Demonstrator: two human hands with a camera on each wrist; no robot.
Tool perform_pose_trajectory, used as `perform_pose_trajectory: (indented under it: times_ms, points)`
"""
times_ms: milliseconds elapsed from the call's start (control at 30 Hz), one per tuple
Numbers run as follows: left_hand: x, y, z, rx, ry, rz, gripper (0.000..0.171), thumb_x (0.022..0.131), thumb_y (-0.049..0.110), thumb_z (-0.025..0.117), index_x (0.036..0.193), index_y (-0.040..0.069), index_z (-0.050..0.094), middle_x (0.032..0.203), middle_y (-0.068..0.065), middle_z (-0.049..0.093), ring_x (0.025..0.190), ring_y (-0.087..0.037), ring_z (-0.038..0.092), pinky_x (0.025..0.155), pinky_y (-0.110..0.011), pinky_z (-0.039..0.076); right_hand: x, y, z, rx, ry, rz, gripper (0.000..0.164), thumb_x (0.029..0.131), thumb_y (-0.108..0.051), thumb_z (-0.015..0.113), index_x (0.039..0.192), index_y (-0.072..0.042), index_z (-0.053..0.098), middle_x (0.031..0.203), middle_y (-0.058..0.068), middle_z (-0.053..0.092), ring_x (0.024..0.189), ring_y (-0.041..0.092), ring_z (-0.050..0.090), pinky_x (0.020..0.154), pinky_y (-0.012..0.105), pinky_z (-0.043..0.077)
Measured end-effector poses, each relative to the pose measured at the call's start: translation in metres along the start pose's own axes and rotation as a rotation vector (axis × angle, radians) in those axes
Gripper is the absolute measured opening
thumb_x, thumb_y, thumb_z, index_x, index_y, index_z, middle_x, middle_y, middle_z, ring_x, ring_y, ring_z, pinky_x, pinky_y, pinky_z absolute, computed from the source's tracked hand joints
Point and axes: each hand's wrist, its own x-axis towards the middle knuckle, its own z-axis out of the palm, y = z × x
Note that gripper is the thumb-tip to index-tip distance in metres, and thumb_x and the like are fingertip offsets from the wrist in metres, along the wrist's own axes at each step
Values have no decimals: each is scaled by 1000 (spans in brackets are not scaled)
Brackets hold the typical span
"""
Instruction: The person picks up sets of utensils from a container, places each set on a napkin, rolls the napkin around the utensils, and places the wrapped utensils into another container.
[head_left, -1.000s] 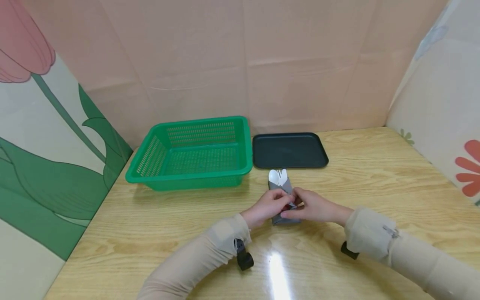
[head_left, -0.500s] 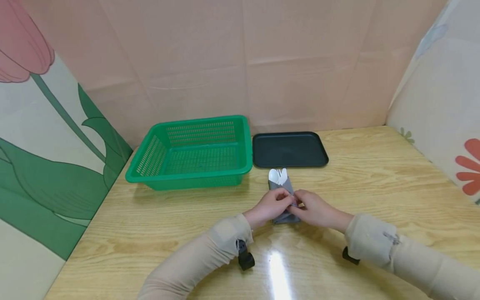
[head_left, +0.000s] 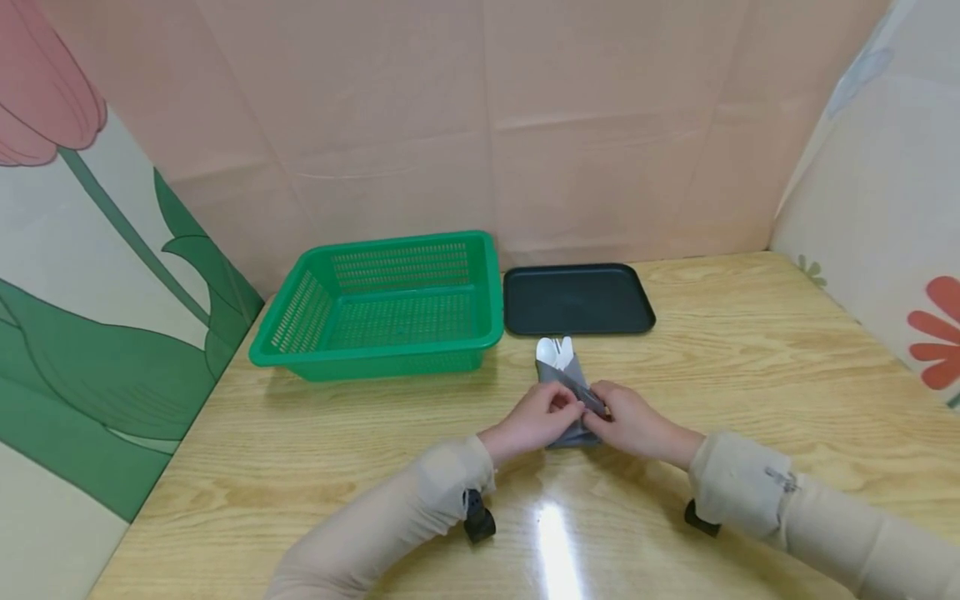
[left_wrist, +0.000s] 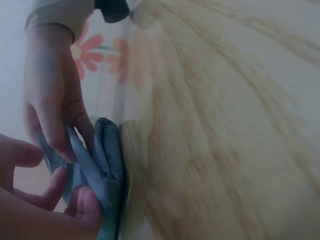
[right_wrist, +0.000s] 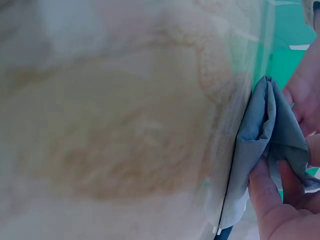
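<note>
A grey napkin (head_left: 550,374) lies folded on the wooden table round white cutlery. A spoon (head_left: 545,352), what looks like a fork and a knife (head_left: 567,350) stick out of its far end. My right hand (head_left: 636,422) pinches a raised flap of the napkin, pulled towards the right; the folded layers (right_wrist: 260,125) show in the right wrist view. My left hand (head_left: 531,419) is at the napkin's left side, thumb and index finger apart and bent, other fingertips against the cloth (left_wrist: 107,175) in the left wrist view. The hands partly cover the napkin's near half.
A green plastic basket (head_left: 382,357) stands behind and to the left of the hands. Beside it, directly beyond the cutlery, lies a black tray (head_left: 577,300). A pink backdrop (head_left: 570,167) rises behind the table.
The right hand has drawn the napkin's flap across to the right. My left hand's fingers have come off the flap and moved slightly left. Basket and tray stay put.
</note>
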Motion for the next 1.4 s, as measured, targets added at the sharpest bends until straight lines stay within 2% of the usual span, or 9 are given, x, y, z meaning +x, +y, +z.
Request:
perform_pose_trajectory:
  times_ms: [100,300,433,600,833,1000,1100,1233,1400]
  points:
    - [-6,0,-3,149,-14,71,23,92,23,53,105,5,62,106,-8,58,94,-12,51,80,-18,43,0,1,0,-4,14,5,6,84,-7,57,79,-4,55,72,2,50,64,10,44,54,21,35]
    - [-19,4,-2,514,-39,192,30,93,20,55,120,7,56,118,-9,48,107,-20,47,90,-23,41,0,4,-2,-7,7,22,7,83,-7,56,78,-4,53,68,-1,44,62,10,41,53,21,33]
    - [-22,6,1,658,-35,238,35,95,19,53,127,6,52,128,-12,47,117,-24,47,99,-28,41,1,6,-2,2,-3,23,6,83,-6,56,78,-4,53,68,-1,43,62,10,41,54,21,33]
    - [-22,6,1,756,-67,240,40,98,20,47,135,7,47,140,-15,43,128,-27,44,106,-31,38,1,7,-1,10,-10,23,4,82,-6,56,81,-3,55,69,-1,46,64,10,43,55,21,35]
    - [-22,3,4,859,-62,231,39,99,17,43,137,10,47,143,-15,43,132,-26,43,107,-30,38,3,6,-4,5,-42,41,11,84,-9,56,88,1,58,78,5,56,72,14,49,62,27,41]
    - [-22,5,4,881,-72,213,39,99,18,42,137,11,47,143,-15,43,132,-25,43,106,-30,40,3,4,-6,27,-56,50,9,84,-9,57,82,-1,54,74,3,53,71,14,47,62,26,40]
    - [-21,5,4,883,-88,191,39,100,18,41,139,12,45,145,-15,41,133,-25,41,105,-31,40,2,2,-7,55,-56,53,16,84,-9,59,74,-5,47,71,2,52,71,13,50,61,24,40]
    - [-19,5,4,885,-109,172,40,100,18,39,140,14,44,146,-14,39,134,-25,40,105,-32,40,2,1,-10,53,-53,53,20,86,-11,61,73,-6,47,75,3,59,74,13,55,62,24,43]
    - [-19,5,4,895,-118,169,40,100,16,40,140,20,44,146,-14,40,134,-26,41,104,-33,41,0,2,-15,21,-59,59,22,87,-15,62,71,-5,50,67,1,54,61,10,48,53,21,39]
